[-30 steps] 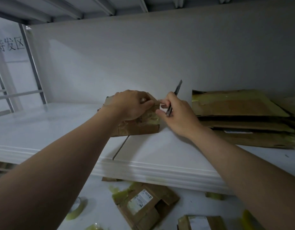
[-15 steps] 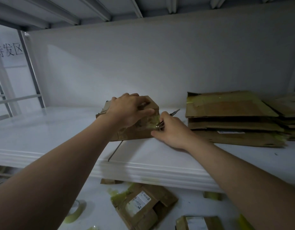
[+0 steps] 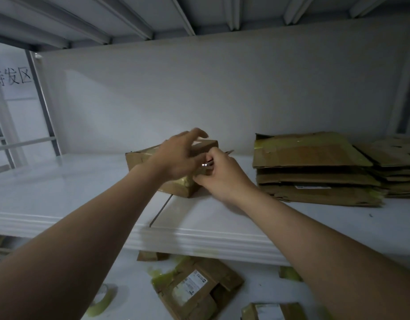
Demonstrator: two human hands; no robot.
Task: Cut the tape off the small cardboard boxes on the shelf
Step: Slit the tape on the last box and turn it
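Note:
A small brown cardboard box (image 3: 139, 158) with yellowish tape on its near corner lies on the white shelf (image 3: 72, 195). My left hand (image 3: 178, 155) lies over the top of the box with its fingers spread and blurred. My right hand (image 3: 222, 179) is at the box's near right corner and grips a thin metal knife (image 3: 207, 164). The blade end is hidden between my hands and the box. The two hands touch each other above the taped corner.
Flattened cardboard boxes are stacked (image 3: 310, 162) on the shelf to the right, with another pile (image 3: 398, 155) beyond. On the lower shelf lie opened boxes (image 3: 194, 289), tape scraps and a tape roll (image 3: 100, 299). A shelf underside hangs close overhead.
The box has turned so one corner points toward me. My left hand went from gripping its top to lying spread over it. My right hand with the knife moved up onto the near corner.

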